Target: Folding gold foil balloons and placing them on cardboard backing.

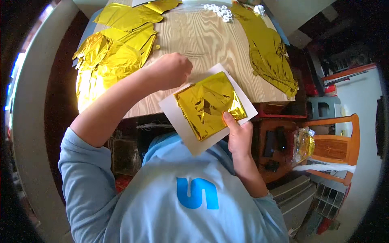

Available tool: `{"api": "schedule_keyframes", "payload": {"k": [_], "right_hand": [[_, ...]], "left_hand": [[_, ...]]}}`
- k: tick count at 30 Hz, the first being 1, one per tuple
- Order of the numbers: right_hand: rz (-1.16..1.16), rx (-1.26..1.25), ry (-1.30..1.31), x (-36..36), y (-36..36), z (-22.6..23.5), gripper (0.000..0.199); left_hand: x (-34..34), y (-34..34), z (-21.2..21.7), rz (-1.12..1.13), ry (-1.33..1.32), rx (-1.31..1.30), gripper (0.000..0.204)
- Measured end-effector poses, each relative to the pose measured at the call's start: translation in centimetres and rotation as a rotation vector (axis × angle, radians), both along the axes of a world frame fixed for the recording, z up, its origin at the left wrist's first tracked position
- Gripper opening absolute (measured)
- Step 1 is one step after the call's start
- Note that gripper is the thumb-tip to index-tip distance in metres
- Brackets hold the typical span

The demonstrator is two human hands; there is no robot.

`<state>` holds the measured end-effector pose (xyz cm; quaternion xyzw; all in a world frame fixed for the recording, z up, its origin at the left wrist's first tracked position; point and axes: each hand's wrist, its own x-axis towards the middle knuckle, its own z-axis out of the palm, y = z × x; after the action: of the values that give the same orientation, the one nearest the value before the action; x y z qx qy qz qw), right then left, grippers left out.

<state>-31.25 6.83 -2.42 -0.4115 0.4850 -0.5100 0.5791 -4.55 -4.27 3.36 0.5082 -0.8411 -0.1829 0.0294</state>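
Observation:
In my right hand is a white sheet of card or paper with a folded piece of gold foil lying flat on it. My right thumb presses on the foil near its lower right corner, and the other fingers are hidden beneath the sheet. The sheet tilts over the table's near edge, just above my lap. My left hand is closed, held over the table beyond the sheet's left side and apart from it. Its curled fingers face away, so whatever they might hold is hidden.
Crumpled gold foil sheets cover the left of the wooden table. Another long gold foil piece lies along the right. Several small white rings sit at the far side. A wooden chair with a wrapped gold bundle stands right.

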Motion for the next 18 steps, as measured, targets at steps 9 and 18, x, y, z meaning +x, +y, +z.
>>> {"api": "schedule_keyframes", "payload": {"k": [9,18], "right_hand": [[0.298,0.393,-0.195,0.7,2.9,0.0,0.038],[0.125,0.291,-0.222,1.4,3.7,0.4,0.032]], "left_hand": [[-0.6,0.9,0.5,0.093,-0.003,0.02,0.015],[1.2,0.8,-1.1,0.055,0.116,-0.085,0.017]]}}
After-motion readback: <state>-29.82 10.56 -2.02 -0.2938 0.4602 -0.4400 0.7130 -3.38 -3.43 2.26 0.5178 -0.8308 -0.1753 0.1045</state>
